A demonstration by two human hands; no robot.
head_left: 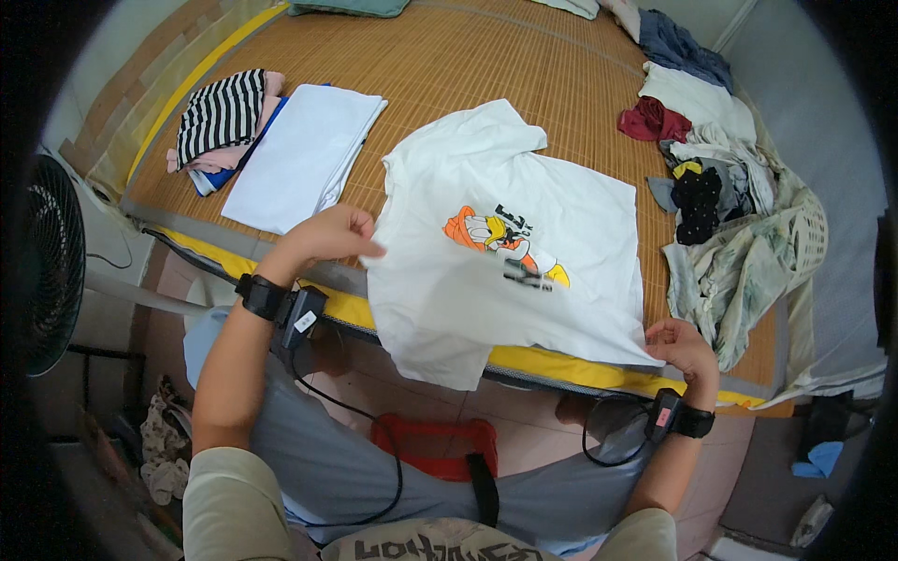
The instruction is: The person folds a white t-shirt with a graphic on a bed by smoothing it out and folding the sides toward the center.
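Note:
A white T-shirt (589,224) with a cartoon duck print lies sideways in front of me on a bamboo mat, its near sleeve hanging over the mat's yellow-trimmed edge. At its left side, my left hand (332,234) has its fingers closed at the shirt's edge near the collar. My right hand (685,348) pinches the near right corner of the hem. Wrinkles run across the cloth, and its near part hangs slightly off the mat.
Left of the shirt lie folded white cloth (295,159) and a pile with a striped garment (221,114). Rumpled clothes (739,252) and a white basket (809,234) line the right side. A fan (51,262) stands at far left; a red container (435,444) sits below.

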